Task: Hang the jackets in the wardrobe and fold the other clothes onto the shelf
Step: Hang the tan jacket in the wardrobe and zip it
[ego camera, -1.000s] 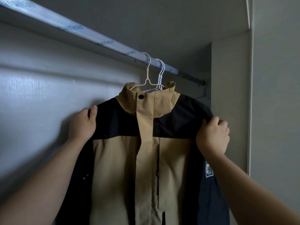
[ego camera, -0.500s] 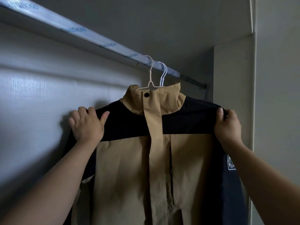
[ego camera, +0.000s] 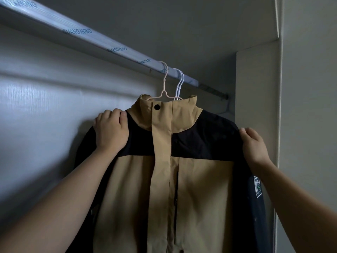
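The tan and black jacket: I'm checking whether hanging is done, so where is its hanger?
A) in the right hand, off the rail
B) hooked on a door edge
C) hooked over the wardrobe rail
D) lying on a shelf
C: the pale hanger hooks over the rail above the collar of the jacket, whose shoulders the left hand and right hand hold.

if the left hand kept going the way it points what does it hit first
The left hand grips the jacket at its shoulder; beyond that, probably the tan collar, though depth is unclear.
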